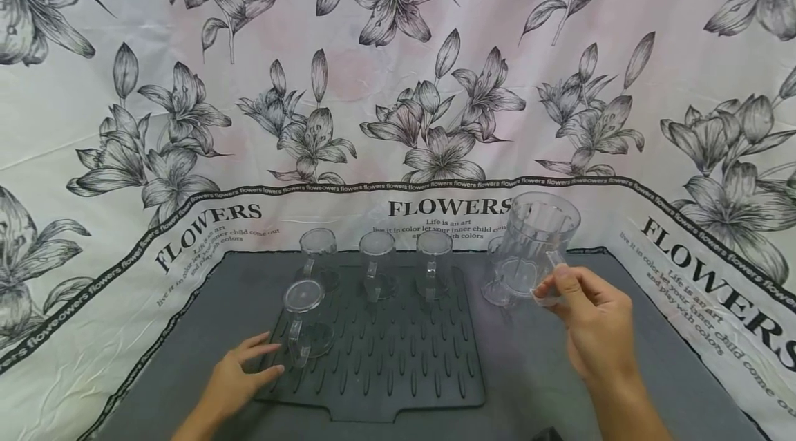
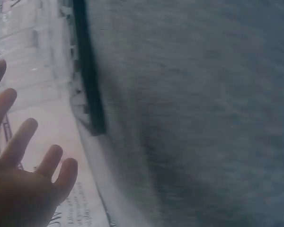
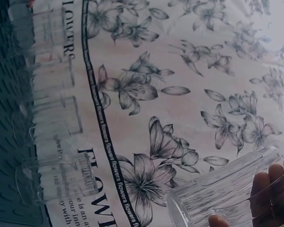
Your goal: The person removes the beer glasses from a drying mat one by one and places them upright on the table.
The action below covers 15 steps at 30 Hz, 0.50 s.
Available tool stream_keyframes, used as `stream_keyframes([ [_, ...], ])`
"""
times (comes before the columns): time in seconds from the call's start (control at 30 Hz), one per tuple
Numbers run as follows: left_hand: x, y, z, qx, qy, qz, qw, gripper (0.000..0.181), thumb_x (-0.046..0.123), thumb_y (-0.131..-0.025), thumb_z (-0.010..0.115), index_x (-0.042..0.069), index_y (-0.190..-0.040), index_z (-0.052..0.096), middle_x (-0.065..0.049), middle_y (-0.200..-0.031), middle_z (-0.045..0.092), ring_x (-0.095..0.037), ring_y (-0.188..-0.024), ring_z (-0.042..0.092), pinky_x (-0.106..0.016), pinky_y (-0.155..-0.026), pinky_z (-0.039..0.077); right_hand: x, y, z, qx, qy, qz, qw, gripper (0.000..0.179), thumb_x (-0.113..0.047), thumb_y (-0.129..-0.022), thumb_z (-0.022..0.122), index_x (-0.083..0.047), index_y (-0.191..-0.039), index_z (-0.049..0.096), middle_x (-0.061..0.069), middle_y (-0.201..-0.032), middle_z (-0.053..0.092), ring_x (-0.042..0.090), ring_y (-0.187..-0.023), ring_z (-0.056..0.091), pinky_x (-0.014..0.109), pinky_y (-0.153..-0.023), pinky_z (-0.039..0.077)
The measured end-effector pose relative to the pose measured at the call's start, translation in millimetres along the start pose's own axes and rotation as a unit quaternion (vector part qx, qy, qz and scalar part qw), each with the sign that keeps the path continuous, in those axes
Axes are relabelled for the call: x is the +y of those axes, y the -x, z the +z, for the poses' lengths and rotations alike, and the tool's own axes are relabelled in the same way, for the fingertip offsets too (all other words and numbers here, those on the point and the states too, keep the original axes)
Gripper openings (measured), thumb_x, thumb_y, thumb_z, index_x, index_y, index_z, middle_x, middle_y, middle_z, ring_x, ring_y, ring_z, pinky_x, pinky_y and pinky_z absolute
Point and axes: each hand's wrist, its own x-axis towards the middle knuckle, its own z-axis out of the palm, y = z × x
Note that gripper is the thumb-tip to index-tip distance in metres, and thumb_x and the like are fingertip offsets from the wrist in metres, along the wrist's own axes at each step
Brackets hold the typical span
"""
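Observation:
My right hand [image 1: 597,320] grips a clear glass mug [image 1: 536,237] by its handle, raised above the right part of the table and slightly tilted. In the right wrist view the ribbed mug [image 3: 213,182] lies along the fingers. Behind it stands another clear mug [image 1: 495,292], partly overlapped by the held one. My left hand [image 1: 233,373] hovers with spread fingers at the left edge of a dark drying mat [image 1: 373,396], close beside a mug [image 1: 303,323] on it. The left wrist view shows those fingers holding nothing.
Along the mat's back part stand more clear mugs, one at left [image 1: 318,258], one in the middle [image 1: 377,265] and one to its right [image 1: 434,265]. A flower-printed cloth [image 1: 398,109] rises behind and at both sides of the grey table [image 1: 528,365].

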Motion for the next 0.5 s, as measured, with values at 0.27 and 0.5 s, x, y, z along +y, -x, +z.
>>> stream_keyframes([
  [0.27,-15.8,0.7,7.6,-0.011,-0.022,0.022,0.9995,0.044,0.023,-0.074,0.086,0.008,-0.113,0.073,-0.019,-0.133,0.055,-0.047,-0.126,0.043,-0.064,-0.099,0.033,3.5,-6.4,-6.7,0.019,0.018,0.01,0.9996,0.03,-0.006,-0.098,0.058,0.021,-0.085,0.057,0.013,-0.077,0.062,0.022,-0.074,0.063,0.03,-0.071,0.057],
  [0.5,-25.6,1.6,11.6,-0.029,-0.113,0.009,0.9932,0.046,0.031,-0.072,0.086,0.013,-0.113,0.074,-0.012,-0.133,0.057,-0.044,-0.122,0.042,-0.071,-0.093,0.03,6.4,-12.4,-10.1,0.027,0.03,0.016,0.9991,0.032,-0.009,-0.097,0.06,0.02,-0.084,0.058,0.013,-0.077,0.061,0.022,-0.074,0.063,0.029,-0.07,0.056],
])
